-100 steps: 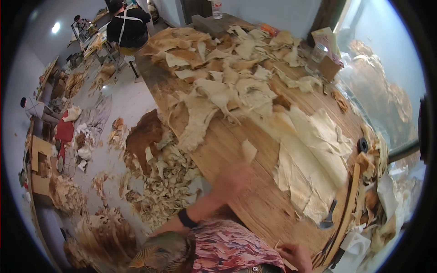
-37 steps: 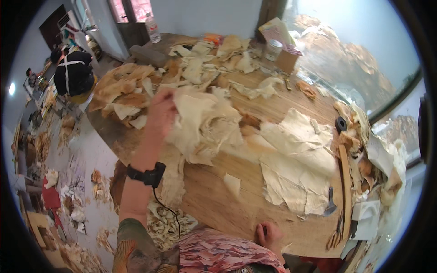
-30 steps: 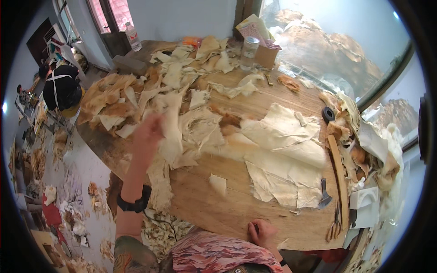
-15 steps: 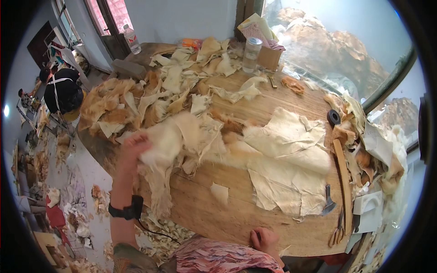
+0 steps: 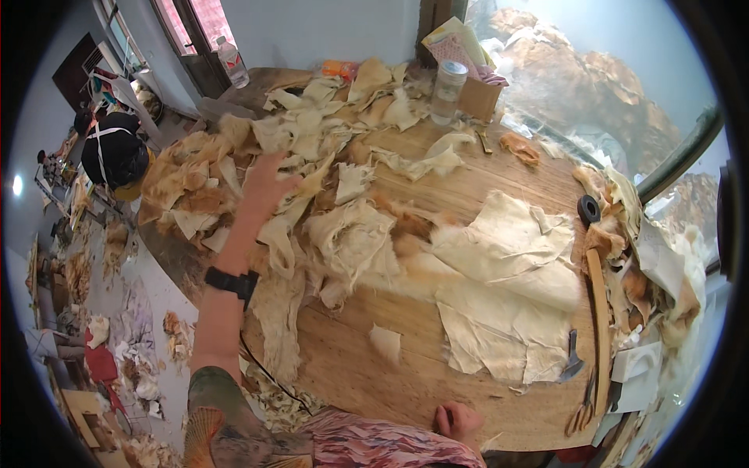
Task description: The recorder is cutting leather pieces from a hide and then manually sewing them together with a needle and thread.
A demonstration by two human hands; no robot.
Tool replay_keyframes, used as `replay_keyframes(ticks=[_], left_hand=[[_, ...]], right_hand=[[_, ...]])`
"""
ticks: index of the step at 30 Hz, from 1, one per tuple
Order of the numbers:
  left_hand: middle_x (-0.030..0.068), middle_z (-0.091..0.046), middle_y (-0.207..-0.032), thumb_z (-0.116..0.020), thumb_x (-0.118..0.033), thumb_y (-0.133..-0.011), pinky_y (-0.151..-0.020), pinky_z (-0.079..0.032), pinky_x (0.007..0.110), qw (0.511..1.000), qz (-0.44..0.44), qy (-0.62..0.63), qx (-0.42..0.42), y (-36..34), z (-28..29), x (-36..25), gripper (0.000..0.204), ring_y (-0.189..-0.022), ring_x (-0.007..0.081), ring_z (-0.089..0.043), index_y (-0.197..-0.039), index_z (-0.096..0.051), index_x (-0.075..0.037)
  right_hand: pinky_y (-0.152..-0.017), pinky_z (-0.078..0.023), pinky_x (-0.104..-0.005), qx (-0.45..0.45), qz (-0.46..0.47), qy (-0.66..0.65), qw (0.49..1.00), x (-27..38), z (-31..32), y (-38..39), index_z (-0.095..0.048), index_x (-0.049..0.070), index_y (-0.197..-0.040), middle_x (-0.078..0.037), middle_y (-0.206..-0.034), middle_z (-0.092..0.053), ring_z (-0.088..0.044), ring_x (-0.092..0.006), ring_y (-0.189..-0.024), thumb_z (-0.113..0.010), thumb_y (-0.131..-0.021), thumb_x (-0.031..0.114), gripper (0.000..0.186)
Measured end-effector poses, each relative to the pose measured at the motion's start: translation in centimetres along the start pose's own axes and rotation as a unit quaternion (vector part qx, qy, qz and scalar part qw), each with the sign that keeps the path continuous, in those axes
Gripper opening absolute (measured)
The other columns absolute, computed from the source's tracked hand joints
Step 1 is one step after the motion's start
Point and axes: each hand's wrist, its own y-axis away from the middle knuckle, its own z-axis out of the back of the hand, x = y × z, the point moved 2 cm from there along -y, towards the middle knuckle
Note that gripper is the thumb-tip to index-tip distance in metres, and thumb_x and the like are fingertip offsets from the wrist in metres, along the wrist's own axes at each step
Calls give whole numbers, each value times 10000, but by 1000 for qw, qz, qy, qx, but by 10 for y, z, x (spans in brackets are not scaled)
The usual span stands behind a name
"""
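Above the left part of a wooden tabletop (image 5: 335, 339), I have the left hand (image 5: 269, 178) stretched out over heaped hide pieces (image 5: 312, 132), its back toward the camera; from my remote view I cannot tell whether its fingers grasp a piece or only lie against it. Tan furry pieces (image 5: 183, 175) lie to the left of this hand, and a crumpled cream piece (image 5: 355, 238) lies to its right, nearer the body. A black band (image 5: 232, 285) encircles the left wrist. My right hand (image 5: 462, 421) is at the near edge, loosely curled; I cannot tell whether anything is inside it. Between the hands lies a small pale scrap (image 5: 385, 343), apart from both. To its right I see a broad cream hide (image 5: 507, 288), spread and creased, with a dark metal tool (image 5: 572, 357) beside its lower right corner. Farther right are scissors (image 5: 586, 402), a wooden strip (image 5: 599, 327) and a black roll (image 5: 588, 208).
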Motion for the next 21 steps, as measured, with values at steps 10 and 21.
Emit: replay_keyframes(ticks=[10,21], left_hand=[[9,-606,-790,-640,-72,-802,-660,-478,240,795,114,574,162,1,15,-30,109,-681,85,-568,-898,-622,-25],[-3,-594,-787,-604,-63,-816,-663,-444,219,694,73,690,193,22,26,-62,59,-718,74,-553,-865,-585,-38]], right_hand=[[-513,-486,-357,-15,11,-7,1000,7,2,-6,-667,85,-791,-101,-632,-626,-626,-280,-544,-746,-762,130,96],[-539,-495,-367,11,-13,-12,1000,12,8,-5,-663,80,-806,-111,-663,-639,-635,-293,-575,-724,-790,132,82]])
